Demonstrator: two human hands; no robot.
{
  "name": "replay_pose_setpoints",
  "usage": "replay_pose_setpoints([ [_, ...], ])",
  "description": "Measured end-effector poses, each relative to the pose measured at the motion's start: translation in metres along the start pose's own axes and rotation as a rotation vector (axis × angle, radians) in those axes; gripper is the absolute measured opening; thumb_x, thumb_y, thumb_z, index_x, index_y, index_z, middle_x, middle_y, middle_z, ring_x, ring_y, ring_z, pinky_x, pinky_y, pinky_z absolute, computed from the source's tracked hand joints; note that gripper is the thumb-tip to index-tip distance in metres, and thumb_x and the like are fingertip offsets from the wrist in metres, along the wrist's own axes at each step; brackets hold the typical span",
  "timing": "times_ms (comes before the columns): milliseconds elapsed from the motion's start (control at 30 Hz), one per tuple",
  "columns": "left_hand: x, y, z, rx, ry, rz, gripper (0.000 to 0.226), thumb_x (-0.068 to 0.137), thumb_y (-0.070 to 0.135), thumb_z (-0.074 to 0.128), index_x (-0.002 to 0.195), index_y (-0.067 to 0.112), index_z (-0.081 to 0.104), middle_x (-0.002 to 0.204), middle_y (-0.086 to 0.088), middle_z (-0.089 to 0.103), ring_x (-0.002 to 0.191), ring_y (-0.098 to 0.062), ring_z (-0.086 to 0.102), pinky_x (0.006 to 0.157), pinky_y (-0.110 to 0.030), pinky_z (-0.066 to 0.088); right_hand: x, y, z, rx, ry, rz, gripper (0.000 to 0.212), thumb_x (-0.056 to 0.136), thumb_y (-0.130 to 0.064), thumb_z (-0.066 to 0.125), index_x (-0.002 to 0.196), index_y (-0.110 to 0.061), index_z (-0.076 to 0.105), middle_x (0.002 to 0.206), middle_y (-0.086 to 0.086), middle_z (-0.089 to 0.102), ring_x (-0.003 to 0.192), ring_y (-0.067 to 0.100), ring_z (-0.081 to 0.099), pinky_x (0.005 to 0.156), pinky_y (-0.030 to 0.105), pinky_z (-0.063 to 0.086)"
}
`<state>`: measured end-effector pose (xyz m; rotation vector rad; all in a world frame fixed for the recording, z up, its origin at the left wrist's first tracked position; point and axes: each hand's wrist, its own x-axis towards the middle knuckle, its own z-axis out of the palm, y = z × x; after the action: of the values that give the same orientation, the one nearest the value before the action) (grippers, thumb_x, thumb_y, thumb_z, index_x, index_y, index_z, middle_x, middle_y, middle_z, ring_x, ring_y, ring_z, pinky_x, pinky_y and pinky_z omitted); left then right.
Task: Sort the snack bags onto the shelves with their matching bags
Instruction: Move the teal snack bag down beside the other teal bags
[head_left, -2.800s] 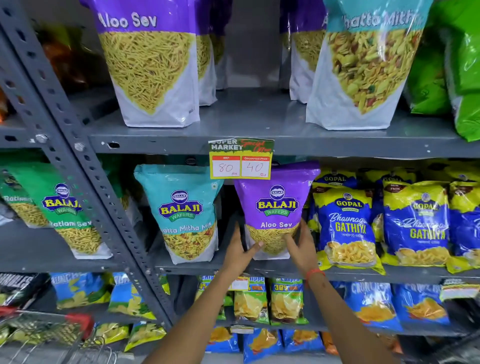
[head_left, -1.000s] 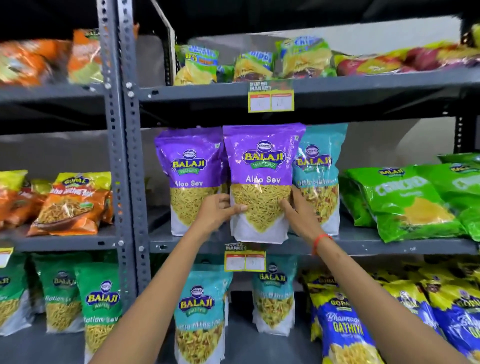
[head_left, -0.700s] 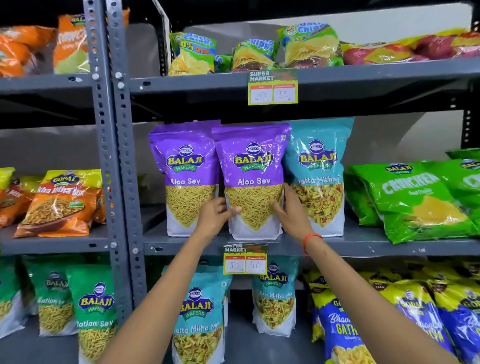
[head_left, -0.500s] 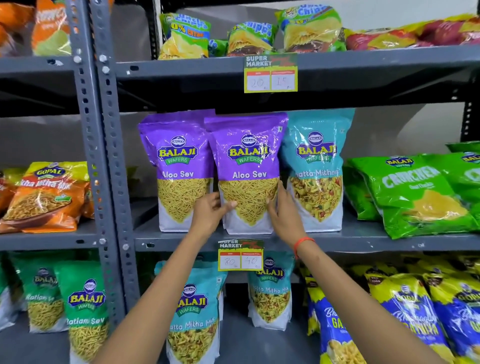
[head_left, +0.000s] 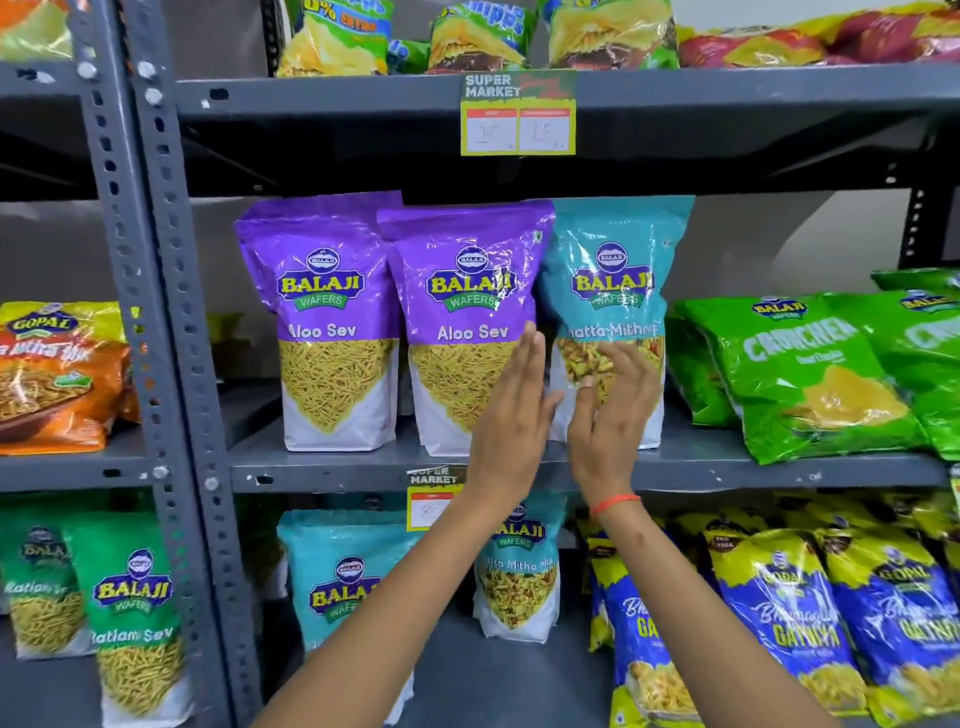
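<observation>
Both hands (head_left: 561, 415) off Aloo Sev bag (head_left: 467, 322), shifted right.

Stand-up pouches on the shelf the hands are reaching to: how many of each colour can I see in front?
Purple Aloo Sev pouches: 2
Teal pouch: 1
Total: 3

Your grey middle shelf (head_left: 691, 470) carries two upright purple Aloo Sev bags (head_left: 332, 317), a teal Khatta Mitha bag (head_left: 618, 270) beside them, and green Crunchex bags (head_left: 800, 374).
</observation>
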<state>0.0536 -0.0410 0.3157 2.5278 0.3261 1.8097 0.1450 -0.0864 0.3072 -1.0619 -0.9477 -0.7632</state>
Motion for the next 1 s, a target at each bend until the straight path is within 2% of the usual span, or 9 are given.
replay_pose_setpoints([
  [133,0.005,0.021,0.027,-0.226,-0.143,-0.245,0.084,0.087,0.055,0.033,0.147,0.004,0.006,0.16,-0.015,0.008,0.146,-0.013,0.006,0.11,-0.004,0.0,0.012,0.026,-0.022,-0.14,-0.038,0.139,0.053,0.094,-0.033,0.042,0.136,0.0,0.041,0.146,0.023,0.038,0.138,0.028,0.029,0.115,0.026,0.016],
  [267,0.014,0.029,0.048,-0.333,-0.213,-0.481,0.082,0.092,0.032,0.056,0.149,0.006,0.004,0.161,-0.011,0.003,0.149,-0.019,0.003,0.114,-0.019,0.004,0.028,0.051,-0.036,-0.103,-0.254,0.411,0.084,0.085,-0.061,0.036,0.146,-0.003,0.027,0.155,0.021,0.028,0.145,0.032,0.023,0.117,0.039,0.016],
  [333,0.022,0.026,0.056,-0.35,-0.212,-0.578,0.079,0.09,0.03,0.059,0.148,0.004,0.012,0.16,-0.013,0.015,0.148,-0.025,0.016,0.118,-0.032,0.016,0.035,0.055,-0.042,0.011,-0.335,0.553,0.076,0.085,-0.063,0.04,0.139,-0.009,0.037,0.144,0.018,0.043,0.138,0.032,0.036,0.113,0.041,0.029],
  [400,0.027,0.024,0.061,-0.399,-0.191,-0.665,0.07,0.089,0.027,0.062,0.144,0.004,0.025,0.151,-0.012,0.036,0.14,-0.026,0.034,0.111,-0.037,0.032,0.041,0.056,-0.046,0.097,-0.388,0.647,0.046,0.09,-0.055,0.048,0.118,-0.019,0.047,0.122,0.007,0.055,0.123,0.028,0.052,0.101,0.038,0.04],
  [433,0.029,0.023,0.063,-0.426,-0.178,-0.702,0.064,0.088,0.024,0.064,0.139,0.004,0.032,0.145,-0.011,0.044,0.135,-0.026,0.041,0.107,-0.038,0.037,0.042,0.058,-0.047,0.107,-0.401,0.659,0.043,0.09,-0.055,0.05,0.113,-0.019,0.048,0.118,0.004,0.056,0.117,0.026,0.056,0.099,0.039,0.043],
  [567,0.029,0.025,0.062,-0.46,-0.108,-0.75,0.047,0.084,0.02,0.07,0.123,0.006,0.049,0.128,-0.012,0.061,0.118,-0.028,0.056,0.098,-0.041,0.047,0.038,0.082,-0.044,0.078,-0.399,0.615,0.078,0.071,-0.081,0.051,0.116,-0.017,0.058,0.118,0.008,0.066,0.111,0.023,0.062,0.097,0.051,0.049],
  [800,0.027,0.041,0.06,-0.531,-0.096,-0.749,0.061,0.062,0.049,0.077,0.11,0.016,0.062,0.115,-0.009,0.07,0.107,-0.027,0.063,0.094,-0.051,0.051,0.042,0.09,-0.062,-0.035,-0.341,0.568,0.092,0.068,-0.088,0.045,0.124,-0.015,0.054,0.122,0.014,0.063,0.115,0.032,0.058,0.097,0.054,0.048],
  [867,0.024,0.04,0.065,-0.578,-0.093,-0.733,0.064,0.05,0.06,0.074,0.101,0.023,0.065,0.111,-0.007,0.072,0.105,-0.026,0.065,0.093,-0.053,0.052,0.042,0.07,-0.075,-0.041,-0.301,0.566,0.087,0.072,-0.081,0.048,0.126,-0.013,0.051,0.124,0.015,0.061,0.117,0.032,0.056,0.099,0.053,0.046],
  [1000,0.016,0.043,0.06,-0.626,-0.104,-0.709,0.053,0.047,0.059,0.079,0.091,0.03,0.068,0.103,-0.004,0.075,0.099,-0.024,0.069,0.09,-0.054,0.054,0.037,0.039,-0.097,-0.043,-0.236,0.526,0.073,0.082,-0.059,0.055,0.135,-0.011,0.041,0.135,0.016,0.051,0.126,0.032,0.047,0.106,0.056,0.038],
])
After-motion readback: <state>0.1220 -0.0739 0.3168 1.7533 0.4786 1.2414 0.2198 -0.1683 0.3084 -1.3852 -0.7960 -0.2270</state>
